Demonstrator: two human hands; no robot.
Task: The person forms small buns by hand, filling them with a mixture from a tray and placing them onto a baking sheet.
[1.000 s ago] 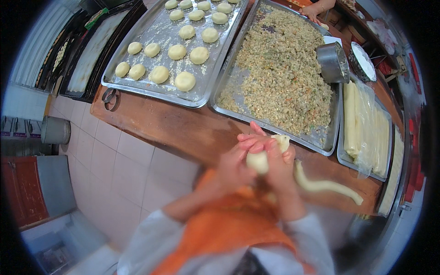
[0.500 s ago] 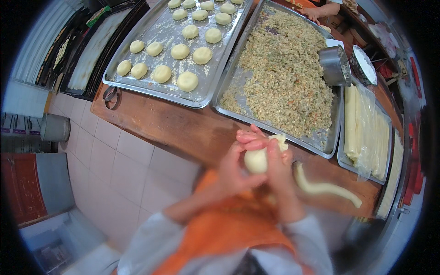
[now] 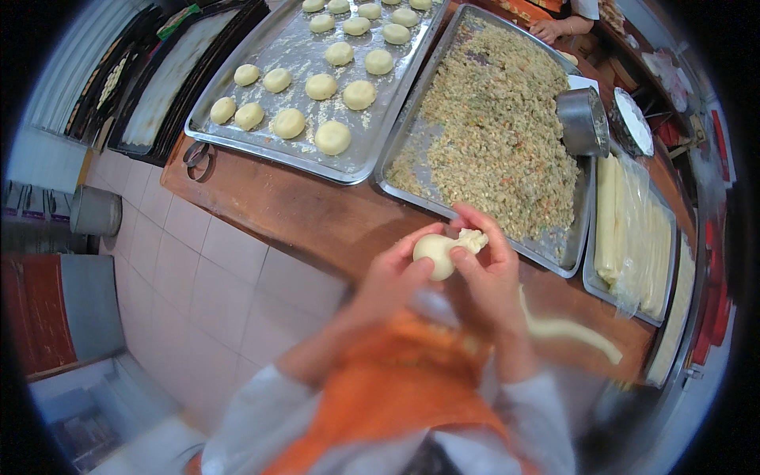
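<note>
A pale, smooth dough ball is held between both hands above the table's near edge. My left hand wraps its rounded left side, thumb across the front. With thumb and fingers my right hand pinches the gathered neck, and a ragged tuft of dough sticks out past the thumb. To the right of my right wrist, a strip of rolled dough lies on the wooden table. Just beyond my hands stands a metal tray heaped with chopped filling.
Another tray at the far left carries several round dough pieces. Metal rings lie by its corner. On the right are a metal pot and a tray of dough rolls under plastic. Another person's hand shows at the back.
The dough has turned so its gathered neck points right and shows more clearly. My right thumb has come onto the neck, and my left thumb now lies across the ball.
</note>
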